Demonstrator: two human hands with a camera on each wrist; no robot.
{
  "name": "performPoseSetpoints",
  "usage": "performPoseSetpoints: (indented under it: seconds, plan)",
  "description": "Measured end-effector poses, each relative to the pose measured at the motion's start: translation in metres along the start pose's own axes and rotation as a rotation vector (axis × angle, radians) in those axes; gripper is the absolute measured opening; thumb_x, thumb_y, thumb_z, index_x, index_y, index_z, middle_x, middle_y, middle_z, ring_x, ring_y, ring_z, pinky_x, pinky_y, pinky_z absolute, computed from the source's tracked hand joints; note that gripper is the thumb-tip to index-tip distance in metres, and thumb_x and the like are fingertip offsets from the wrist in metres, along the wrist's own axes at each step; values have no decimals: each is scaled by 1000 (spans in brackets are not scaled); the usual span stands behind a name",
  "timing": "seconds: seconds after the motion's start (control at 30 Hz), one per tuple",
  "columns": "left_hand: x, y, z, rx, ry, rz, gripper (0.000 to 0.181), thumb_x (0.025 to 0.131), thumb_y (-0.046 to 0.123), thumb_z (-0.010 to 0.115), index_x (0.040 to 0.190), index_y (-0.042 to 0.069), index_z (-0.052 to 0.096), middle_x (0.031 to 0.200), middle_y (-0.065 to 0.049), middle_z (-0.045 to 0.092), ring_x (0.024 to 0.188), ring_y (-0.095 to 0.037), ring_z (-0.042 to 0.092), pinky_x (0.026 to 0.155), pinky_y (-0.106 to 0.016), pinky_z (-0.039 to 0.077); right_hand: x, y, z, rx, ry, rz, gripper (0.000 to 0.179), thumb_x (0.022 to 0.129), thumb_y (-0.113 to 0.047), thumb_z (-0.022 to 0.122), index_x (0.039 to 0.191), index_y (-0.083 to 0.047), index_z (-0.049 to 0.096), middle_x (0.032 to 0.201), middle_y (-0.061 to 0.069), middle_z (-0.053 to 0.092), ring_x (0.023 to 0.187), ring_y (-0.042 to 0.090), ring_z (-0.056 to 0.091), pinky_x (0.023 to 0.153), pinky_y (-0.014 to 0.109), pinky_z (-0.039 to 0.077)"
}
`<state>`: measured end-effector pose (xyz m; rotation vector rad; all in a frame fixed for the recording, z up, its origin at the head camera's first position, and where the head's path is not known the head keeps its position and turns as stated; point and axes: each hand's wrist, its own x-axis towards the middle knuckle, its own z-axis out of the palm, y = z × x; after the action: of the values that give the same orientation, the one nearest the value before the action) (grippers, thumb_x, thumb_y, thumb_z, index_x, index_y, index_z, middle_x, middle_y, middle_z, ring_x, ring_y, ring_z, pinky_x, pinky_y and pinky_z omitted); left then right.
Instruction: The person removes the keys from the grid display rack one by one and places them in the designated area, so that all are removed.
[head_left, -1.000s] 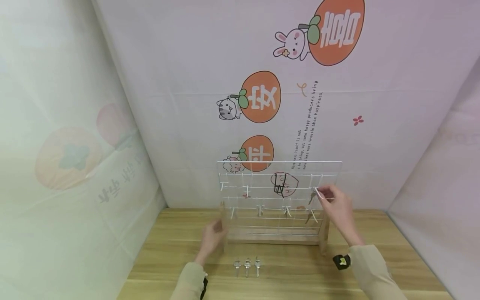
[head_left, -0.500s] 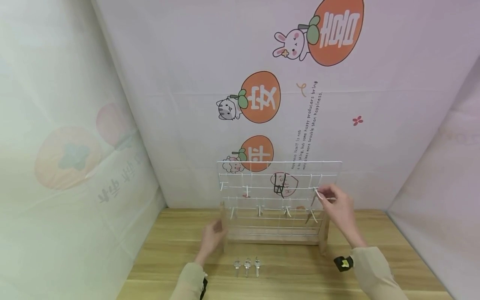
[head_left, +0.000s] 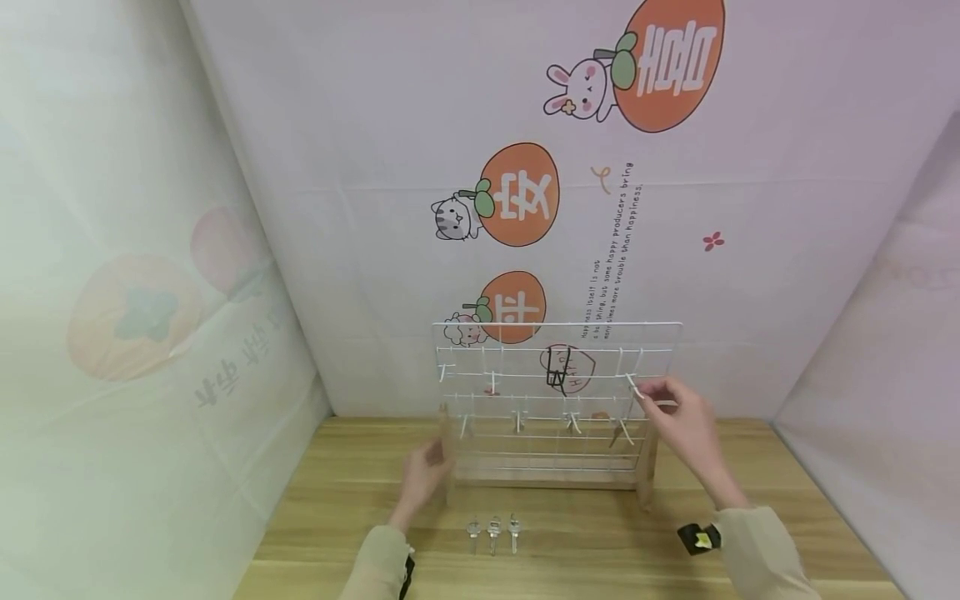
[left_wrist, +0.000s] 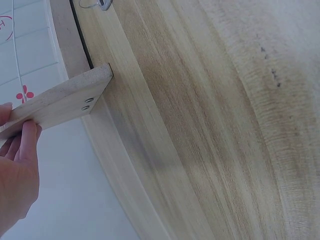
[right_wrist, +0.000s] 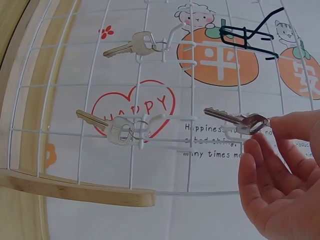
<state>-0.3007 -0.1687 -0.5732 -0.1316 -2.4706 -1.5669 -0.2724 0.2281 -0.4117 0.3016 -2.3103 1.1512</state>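
Note:
My right hand (head_left: 678,417) is at the upper right of a white wire grid rack (head_left: 558,323). In the right wrist view, the fingertips of that hand (right_wrist: 285,180) pinch the ring end of a silver key (right_wrist: 240,120), whose blade points left in front of the wires. The white hook at this spot is largely hidden by the fingers. My left hand (head_left: 425,473) grips the rack's wooden side post (left_wrist: 65,95), with thumb and fingers on opposite faces. Two more keys hang by their rings from white hooks, an upper key (right_wrist: 137,46) and a lower key (right_wrist: 117,131).
Three loose keys lie in a row on the wood table in front of the rack, the middle key (head_left: 494,533) among them. A black wire hook (head_left: 557,368) is on the grid, with several white hooks around it. A printed cloth wall (head_left: 390,275) stands close behind.
My right wrist and forearm have shifted slightly to the right, while the fingers stay at the same upper right hook. My left hand has not moved from the post.

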Motion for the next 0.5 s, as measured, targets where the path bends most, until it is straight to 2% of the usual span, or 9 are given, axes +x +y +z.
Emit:
performPoseSetpoints:
  seconds: [0.27, 0.5]
  plan:
    - [-1, 0, 0, -24, -8, 1, 47, 89, 8, 70, 132, -7, 56, 124, -28, 66, 115, -42, 65, 96, -48, 58, -6, -2, -6, 1, -36, -1, 7, 91, -4, 67, 94, 1, 65, 105, 22, 72, 86, -21, 52, 74, 1, 52]
    - [-1, 1, 0, -38, -16, -11, 46, 90, 5, 69, 133, -7, 56, 126, -28, 65, 117, -44, 63, 97, -49, 58, -12, -4, -11, -19, -37, -2, 8, 91, -7, 67, 95, 0, 66, 95, 18, 72, 85, -20, 53, 73, 2, 52]
